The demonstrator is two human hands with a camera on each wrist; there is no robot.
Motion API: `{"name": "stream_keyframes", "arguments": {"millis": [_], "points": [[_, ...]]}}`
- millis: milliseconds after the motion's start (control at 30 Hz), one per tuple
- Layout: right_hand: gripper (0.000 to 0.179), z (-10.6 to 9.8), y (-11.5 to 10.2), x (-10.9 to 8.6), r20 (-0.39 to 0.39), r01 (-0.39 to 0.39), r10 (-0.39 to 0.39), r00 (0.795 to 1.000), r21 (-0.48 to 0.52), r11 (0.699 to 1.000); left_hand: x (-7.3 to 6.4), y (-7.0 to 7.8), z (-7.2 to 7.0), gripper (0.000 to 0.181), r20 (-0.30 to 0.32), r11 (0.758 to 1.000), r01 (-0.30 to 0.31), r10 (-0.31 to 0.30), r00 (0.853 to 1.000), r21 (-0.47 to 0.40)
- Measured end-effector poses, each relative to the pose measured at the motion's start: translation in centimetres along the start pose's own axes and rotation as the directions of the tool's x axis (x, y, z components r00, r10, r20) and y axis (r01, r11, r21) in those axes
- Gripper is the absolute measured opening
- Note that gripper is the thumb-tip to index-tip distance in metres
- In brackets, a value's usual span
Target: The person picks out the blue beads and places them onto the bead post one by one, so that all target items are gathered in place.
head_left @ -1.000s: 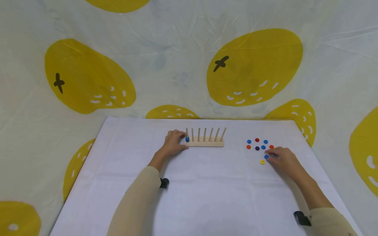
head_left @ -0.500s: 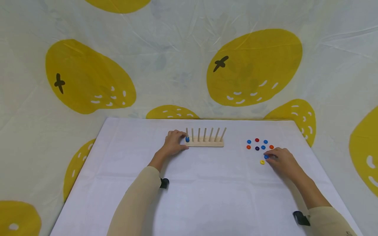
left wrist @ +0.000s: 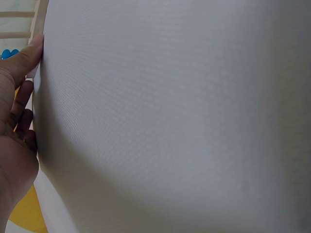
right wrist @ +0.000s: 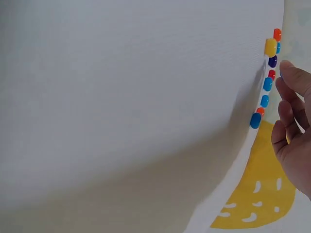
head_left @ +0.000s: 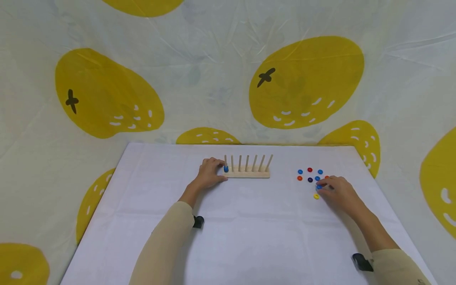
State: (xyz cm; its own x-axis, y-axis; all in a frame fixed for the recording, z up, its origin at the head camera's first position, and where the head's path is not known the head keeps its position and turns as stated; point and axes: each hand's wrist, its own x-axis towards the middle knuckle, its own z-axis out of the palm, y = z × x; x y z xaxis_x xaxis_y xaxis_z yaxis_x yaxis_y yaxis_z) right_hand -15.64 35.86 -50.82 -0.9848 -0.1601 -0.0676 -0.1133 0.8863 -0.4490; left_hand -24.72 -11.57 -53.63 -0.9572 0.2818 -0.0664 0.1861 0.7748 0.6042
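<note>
A wooden peg rack (head_left: pixel 246 174) with a row of upright pegs stands towards the back of the table. Its leftmost peg carries blue rings (head_left: pixel 226 169). My left hand (head_left: pixel 209 173) grips the rack's left end, thumb at the front edge and fingers behind. Over on the right, my right hand (head_left: pixel 340 192) pinches a blue ring (head_left: pixel 318 187) between thumb and fingertips, just above the table. In the right wrist view only a sliver of that ring shows by the thumb. Close by lie a yellow ring (head_left: pixel 316 196) and a dark purple ring (head_left: pixel 310 180).
More loose rings lie left of and behind the right hand, among them a red ring (head_left: pixel 310 170), an orange ring (head_left: pixel 299 178) and several blue ones. A white cloth covers the table (head_left: pixel 249 229). Behind it hangs a curtain (head_left: pixel 213 79) with yellow fruit shapes.
The right hand has closed on the blue ring, lifted it and shifted slightly left. My left hand and the rack have stayed put.
</note>
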Motion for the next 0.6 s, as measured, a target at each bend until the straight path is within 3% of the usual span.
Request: {"name": "stream_keyframes", "arguments": {"millis": [133, 367, 600], "points": [[0.030, -0.4, -1.0, 0.3, -0.002, 0.017, -0.016, 1.000, 0.025, 1.000, 0.0, -0.1, 0.1, 0.057, 0.001, 1.000, 0.004, -0.004, 1.000, -0.005], [0.026, -0.7, -3.0, 1.6, -0.072, 0.165, -0.164, 0.984, 0.008, 0.986, 0.0, -0.2, 0.2, 0.055, 0.001, 1.000, -0.001, 0.001, 1.000, 0.001], [0.025, -0.8, -5.6, 3.7, -0.093, 0.242, -0.239, 0.967, 0.023, 0.970, -0.1, -0.1, 0.2, 0.054, -0.013, 0.999, -0.033, 0.033, 0.999, 0.006]]}}
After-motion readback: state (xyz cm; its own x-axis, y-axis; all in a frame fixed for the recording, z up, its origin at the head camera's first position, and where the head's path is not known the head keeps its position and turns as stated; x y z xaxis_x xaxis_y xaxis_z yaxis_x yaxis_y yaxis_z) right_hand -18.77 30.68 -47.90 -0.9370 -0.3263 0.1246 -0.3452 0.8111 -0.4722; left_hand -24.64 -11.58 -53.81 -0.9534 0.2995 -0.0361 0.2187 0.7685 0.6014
